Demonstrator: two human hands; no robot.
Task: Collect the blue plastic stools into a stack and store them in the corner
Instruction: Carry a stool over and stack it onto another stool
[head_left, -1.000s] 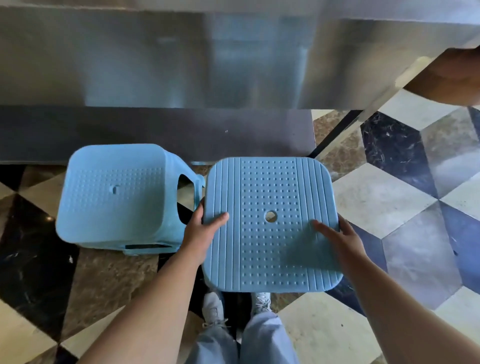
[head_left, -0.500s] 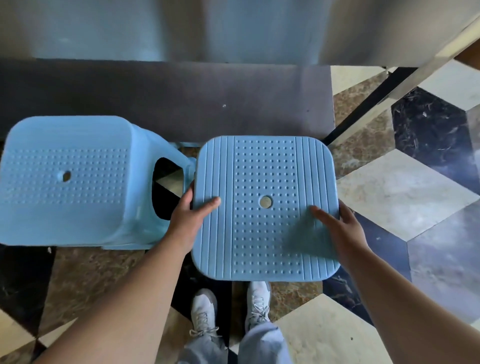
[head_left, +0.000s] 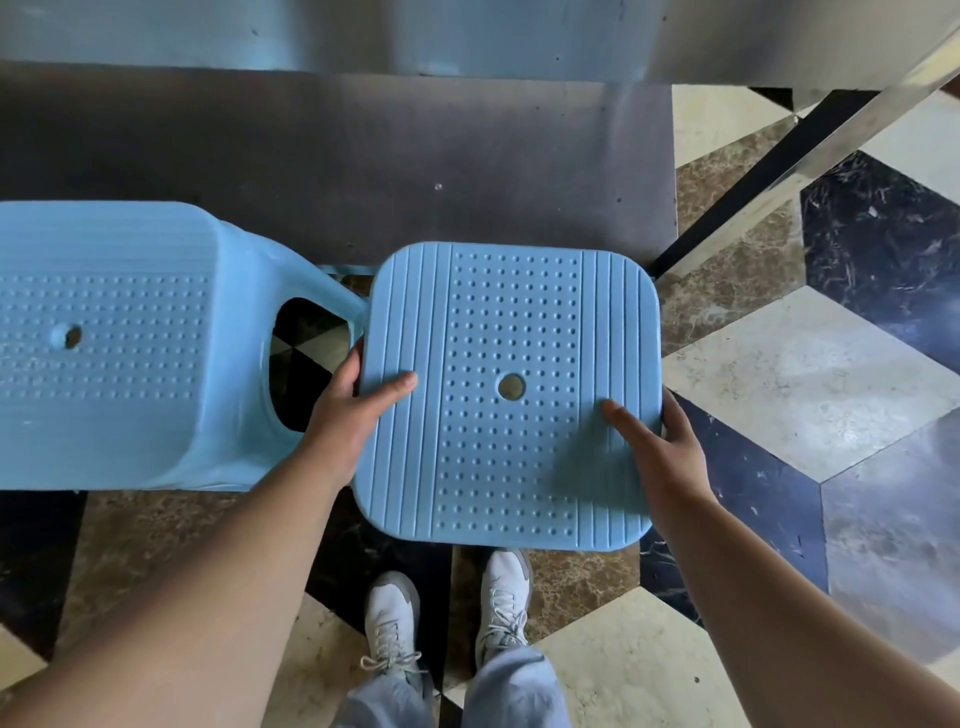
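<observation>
A blue plastic stool (head_left: 511, 332) with a ribbed, dotted seat and a centre hole is in front of me, seen from above. My left hand (head_left: 345, 415) grips its left edge, thumb on the seat. My right hand (head_left: 660, 441) grips its right edge, thumb on top too. A second blue stool (head_left: 114, 343) stands on the floor to the left, its side opening facing the held stool and nearly touching it.
A dark mat or base strip (head_left: 337, 161) runs along a shiny metal wall (head_left: 467, 31) ahead. A metal frame leg (head_left: 779, 156) slants down at the right. The floor is patterned marble tile (head_left: 810, 374). My shoes (head_left: 447, 618) stand just below the held stool.
The view has come closer and tilted down over the stools. Both hands keep the same grip on the stool, which now sits nearer the left stool's side.
</observation>
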